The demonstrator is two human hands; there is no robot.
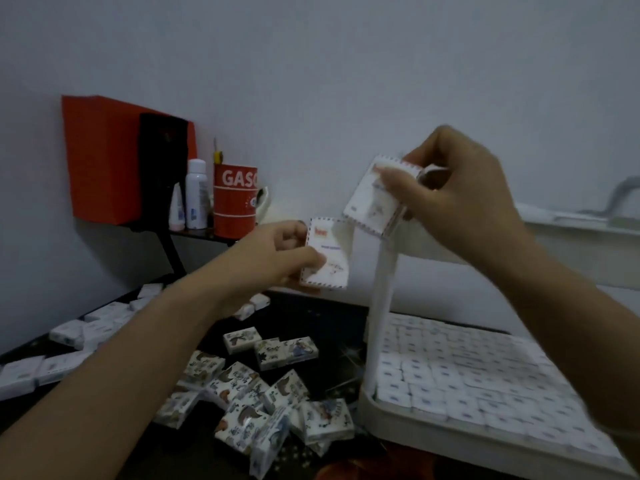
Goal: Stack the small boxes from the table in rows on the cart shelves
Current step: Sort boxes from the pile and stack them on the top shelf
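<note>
While both hands are up in the air with a box apiece, the lower part of the job looks mostly done from where I stand. The left hand [277,254] pinches one small white box [327,258], its fingers [311,260] clamped on the near edge with the thumb across the printed face. The right hand [460,192], higher and off to the right, has its fingers [394,181] curled round a second box [374,199], held tilted. The two boxes sit corner near corner; whether they touch I cannot tell.

Well below the right fingers, the lower cart shelf [450,434] is packed with white boxes in tight rows, full across what shows. Behind the right fingers an upper shelf [571,225] shows only its edge and its load is hidden, so I judge these two boxes are bound there. Beneath the left fingers a loose heap of patterned boxes [249,393] lies on the dark tabletop [311,317]. More plain white boxes [69,344] are strung out further left, so a good deal is left to move.

The cart's white post [381,306] rises just under the right fingers, between the hands and the shelves, and would need skirting. Beyond the left fingers, by the wall, stand a red mug [235,199], a spray bottle [196,194] and a red box [104,157], well apart from the work
</note>
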